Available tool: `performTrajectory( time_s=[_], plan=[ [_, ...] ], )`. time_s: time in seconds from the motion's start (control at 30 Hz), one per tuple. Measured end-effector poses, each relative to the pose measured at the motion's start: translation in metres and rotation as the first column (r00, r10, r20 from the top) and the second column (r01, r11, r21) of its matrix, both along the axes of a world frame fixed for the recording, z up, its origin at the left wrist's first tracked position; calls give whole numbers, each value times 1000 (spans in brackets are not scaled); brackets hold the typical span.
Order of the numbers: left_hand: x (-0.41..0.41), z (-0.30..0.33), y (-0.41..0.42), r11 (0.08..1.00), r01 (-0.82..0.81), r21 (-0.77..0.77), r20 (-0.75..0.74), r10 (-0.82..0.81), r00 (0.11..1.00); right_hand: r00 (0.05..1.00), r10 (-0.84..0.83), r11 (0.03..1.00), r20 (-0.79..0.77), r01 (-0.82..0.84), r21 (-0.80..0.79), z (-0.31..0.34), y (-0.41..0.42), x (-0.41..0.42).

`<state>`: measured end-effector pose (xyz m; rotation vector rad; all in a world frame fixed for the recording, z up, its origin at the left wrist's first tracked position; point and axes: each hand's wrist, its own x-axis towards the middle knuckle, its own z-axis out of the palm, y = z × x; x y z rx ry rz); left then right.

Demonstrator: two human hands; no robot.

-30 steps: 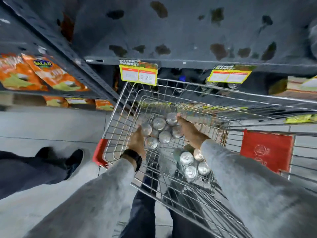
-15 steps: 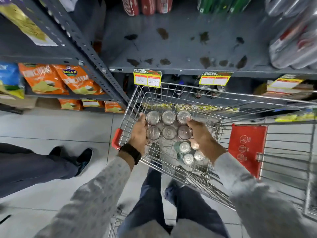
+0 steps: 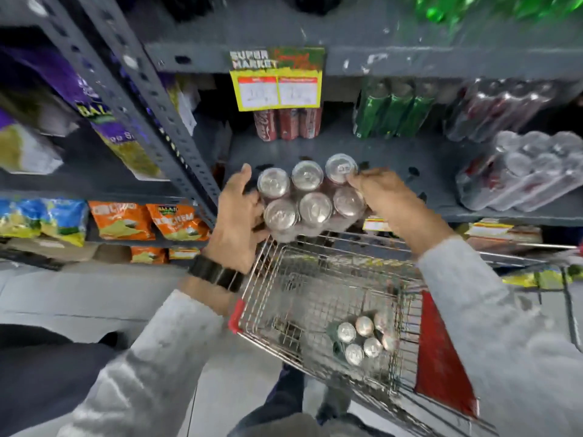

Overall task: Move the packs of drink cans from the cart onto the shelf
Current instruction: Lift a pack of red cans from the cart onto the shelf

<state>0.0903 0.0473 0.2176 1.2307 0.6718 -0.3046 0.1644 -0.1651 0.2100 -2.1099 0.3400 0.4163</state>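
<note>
I hold a shrink-wrapped pack of silver-topped drink cans [image 3: 307, 195] between both hands, above the cart's far rim and level with the front edge of the grey shelf [image 3: 388, 159]. My left hand [image 3: 239, 216] grips its left side and my right hand [image 3: 388, 203] its right side. Down in the wire cart [image 3: 318, 298] lies another pack of cans [image 3: 362, 339], near the right wall of the basket.
On the shelf stand red cans [image 3: 287, 123] at the back, green cans [image 3: 391, 111] and wrapped packs [image 3: 520, 171] to the right. A slanted steel upright [image 3: 151, 102] borders the shelf on the left, with snack bags [image 3: 151, 220] beyond. A yellow price tag [image 3: 277, 80] hangs above.
Both hands lifted the pack out of the cart and carried it up to the shelf edge. My view tilted upward to the shelf; one pack stays in the cart.
</note>
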Motion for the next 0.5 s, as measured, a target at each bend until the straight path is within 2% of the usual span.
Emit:
performTrajectory(
  time_s=[0.27,0.4,0.5],
  plan=[
    [93,7,25,989,-128,73,3,128,992,998,36,998,-48,-38,-44,-1,53,113],
    [116,-9,32,991,-103,91,-40,107,993,993,78,997,-89,-76,18,-15,60,130],
    [120,-15,33,995,-63,78,-48,67,997,992,103,994,-77,-105,-15,-25,60,135]
  ],
)
